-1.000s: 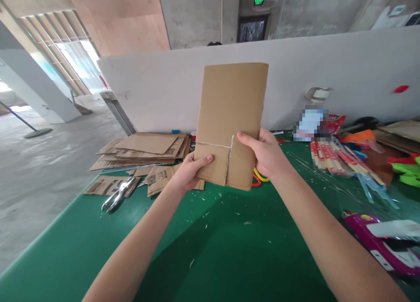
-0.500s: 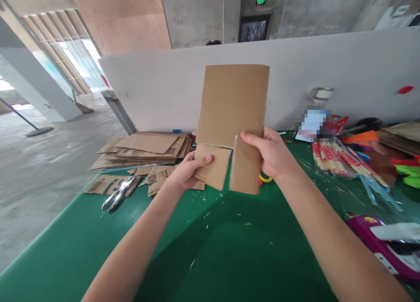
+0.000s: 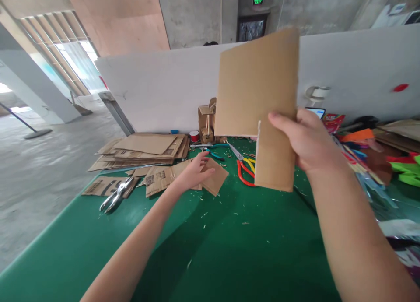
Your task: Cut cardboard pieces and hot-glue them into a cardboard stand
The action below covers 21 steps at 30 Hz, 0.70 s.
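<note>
— Lifted up and right since before: the card [image 3: 259, 83] in the right hand [image 3: 305, 140], its offcut [image 3: 217, 179] now torn free
— And the hands?
— Right pinches the card above the table [image 3: 229, 249]; left hand [image 3: 193, 173] grips the offcut down left

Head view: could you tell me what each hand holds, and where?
Right hand: cardboard sheet, by its narrow lower tab. Left hand: small offcut, by its left edge.

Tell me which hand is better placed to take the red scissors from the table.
Probably left: the left hand is low near the scissors, holding only a small cardboard scrap; the right hand grips the large cardboard aloft.
</note>
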Each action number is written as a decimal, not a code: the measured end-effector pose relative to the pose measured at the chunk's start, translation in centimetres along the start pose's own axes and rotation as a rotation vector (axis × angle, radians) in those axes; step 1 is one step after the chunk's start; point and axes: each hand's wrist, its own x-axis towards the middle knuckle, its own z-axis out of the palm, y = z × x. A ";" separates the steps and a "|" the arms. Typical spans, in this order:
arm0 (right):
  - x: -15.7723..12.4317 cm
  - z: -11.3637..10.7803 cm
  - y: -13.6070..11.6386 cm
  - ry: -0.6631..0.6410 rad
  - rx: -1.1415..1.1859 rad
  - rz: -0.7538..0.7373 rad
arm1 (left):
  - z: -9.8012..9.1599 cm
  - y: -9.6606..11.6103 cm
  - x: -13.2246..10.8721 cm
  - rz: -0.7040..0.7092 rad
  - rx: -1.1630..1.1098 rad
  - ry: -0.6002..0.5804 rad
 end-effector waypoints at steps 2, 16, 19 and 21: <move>-0.1 0.6 0.4 -0.052 -0.078 -0.038 | 0.2 -0.1 0.3 0.060 -0.064 0.064; -0.2 2.9 4.2 -0.309 -0.806 -0.064 | -2.5 3.5 0.3 0.059 -0.569 0.273; -0.1 3.0 6.7 -0.465 -1.018 0.015 | -6.1 2.3 1.4 -0.087 -0.468 0.351; -0.7 3.9 8.6 -0.662 -1.131 0.024 | -8.7 1.7 1.6 -0.181 -0.263 0.274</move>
